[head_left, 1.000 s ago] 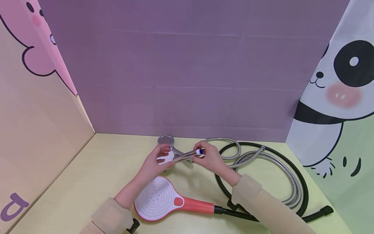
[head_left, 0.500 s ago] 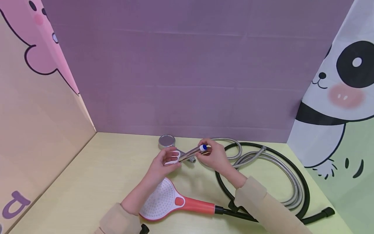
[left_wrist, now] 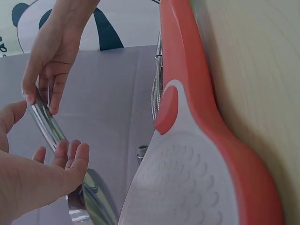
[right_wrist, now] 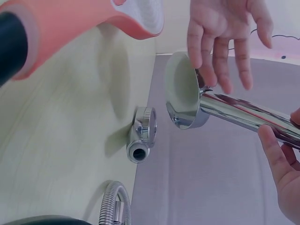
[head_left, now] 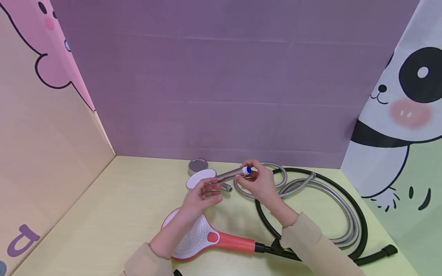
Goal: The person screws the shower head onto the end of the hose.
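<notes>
A chrome hand shower (head_left: pixel 229 175) with a round white face (head_left: pixel 200 178) is held up above the table, its blue-tipped handle end to the right. My right hand (head_left: pixel 260 183) pinches the handle near that end. My left hand (head_left: pixel 201 198) has its fingers relaxed beside the round head; in the right wrist view the left hand (right_wrist: pixel 222 30) hangs with straight fingers close to the head (right_wrist: pixel 185 93). Whether a fingertip touches it, I cannot tell. Below lies a red-and-white shower head (head_left: pixel 191 235), partly covered by the left forearm.
A smaller chrome shower head (head_left: pixel 198 165) lies behind the held one. Coiled metal hose (head_left: pixel 348 218) and a black hose (head_left: pixel 362 226) occupy the table's right side. A purple backdrop (head_left: pixel 221 96) rises behind, with printed panels at both sides.
The chrome hand shower has shifted right and slightly up with the right hand. The left hand's fingers have come away from around its head, and the white face now shows more fully.
</notes>
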`<state>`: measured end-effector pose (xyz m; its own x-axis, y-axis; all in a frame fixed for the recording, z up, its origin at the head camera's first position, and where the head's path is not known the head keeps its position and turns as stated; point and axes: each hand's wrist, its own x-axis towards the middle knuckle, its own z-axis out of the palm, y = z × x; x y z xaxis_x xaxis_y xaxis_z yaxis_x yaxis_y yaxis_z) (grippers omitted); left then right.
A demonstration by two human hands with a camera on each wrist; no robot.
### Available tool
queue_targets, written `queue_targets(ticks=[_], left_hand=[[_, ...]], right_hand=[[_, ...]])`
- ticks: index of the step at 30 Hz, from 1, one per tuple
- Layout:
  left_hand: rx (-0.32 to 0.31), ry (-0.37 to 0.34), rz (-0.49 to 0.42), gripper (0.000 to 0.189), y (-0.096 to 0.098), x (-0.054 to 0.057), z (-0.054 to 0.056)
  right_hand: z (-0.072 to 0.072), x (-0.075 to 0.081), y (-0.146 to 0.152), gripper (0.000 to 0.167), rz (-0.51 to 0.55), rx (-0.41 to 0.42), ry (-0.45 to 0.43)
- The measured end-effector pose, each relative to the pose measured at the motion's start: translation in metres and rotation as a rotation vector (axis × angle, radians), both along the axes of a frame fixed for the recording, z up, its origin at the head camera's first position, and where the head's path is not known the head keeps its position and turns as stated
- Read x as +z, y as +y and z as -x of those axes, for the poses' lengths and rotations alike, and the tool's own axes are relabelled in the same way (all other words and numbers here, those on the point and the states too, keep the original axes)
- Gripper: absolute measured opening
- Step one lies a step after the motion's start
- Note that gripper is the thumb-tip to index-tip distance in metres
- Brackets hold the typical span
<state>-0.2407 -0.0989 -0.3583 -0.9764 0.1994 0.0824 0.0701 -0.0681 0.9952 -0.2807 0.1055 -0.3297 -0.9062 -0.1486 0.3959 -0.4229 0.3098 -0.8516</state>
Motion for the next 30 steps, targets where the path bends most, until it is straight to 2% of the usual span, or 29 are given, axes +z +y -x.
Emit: queue_targets(ticks=[9, 15, 23, 30], left_hand=[[-0.06, -0.028, -0.003, 0.054, 0.008, -0.004, -0.001], [-0.046, -0.033, -0.011, 0.06, 0.012, -0.002, -0.001], [0.023, -0.001, -0.122, 0.06, 0.016, 0.0, 0.004], [0.145, 0.009, -0.267, 0.058, 0.024, 0.004, 0.005]], right_hand=[[-0.011, 0.01, -0.001, 0.033, 0.086, 0.016, 0.012], [-0.016, 0.008, -0.001, 0.033, 0.122, 0.029, 0.062], [-0.021, 0.0, -0.009, 0.033, 0.145, 0.04, 0.101], [-0.039, 0.013, -0.021, 0.03, 0.089, 0.022, 0.207]])
